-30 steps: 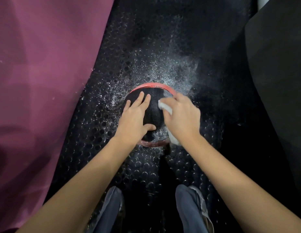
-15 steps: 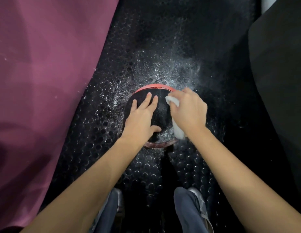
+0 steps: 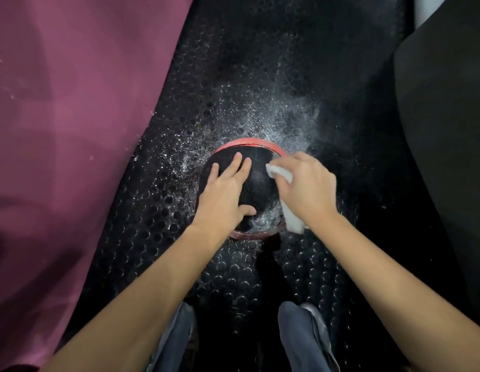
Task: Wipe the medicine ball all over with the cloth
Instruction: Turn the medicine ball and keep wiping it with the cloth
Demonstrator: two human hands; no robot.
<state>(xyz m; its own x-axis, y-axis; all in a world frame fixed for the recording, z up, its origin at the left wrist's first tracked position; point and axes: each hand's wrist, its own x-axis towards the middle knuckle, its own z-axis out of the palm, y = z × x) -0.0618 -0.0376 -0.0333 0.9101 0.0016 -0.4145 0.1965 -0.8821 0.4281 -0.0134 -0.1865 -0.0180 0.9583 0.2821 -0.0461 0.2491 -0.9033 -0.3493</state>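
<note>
**Black ball, white cloth: our wipe shifts to the right shoulder**

Black and finely textured, the medicine ball (image 3: pixel 256 183) sits in a red ring stand (image 3: pixel 245 142) on the studded rubber mat (image 3: pixel 158 210), straight ahead of our knees (image 3: pixel 300 334). Over the last second our right hand (image 3: pixel 307 187) has slid from the ball's near right flank up and outward to its upper right side, carrying the white cloth (image 3: pixel 280 173) with it. Our left hand (image 3: pixel 222 198) has barely moved. We judge this as one stroke in a sweep around the right half; the top centre, the left side under our palm and the underside in the ring look not yet reached, so the ball will likely need turning.

Our right hand is curled around the bunched cloth, one corner poking out by the fingers and a tail hanging below the wrist, pressing it onto the ball. Our left hand lies flat, fingers straight and slightly spread, thumb out toward us, steadying the ball rather than grasping it. White droplets or specks fan across the mat beyond the ball.
</note>
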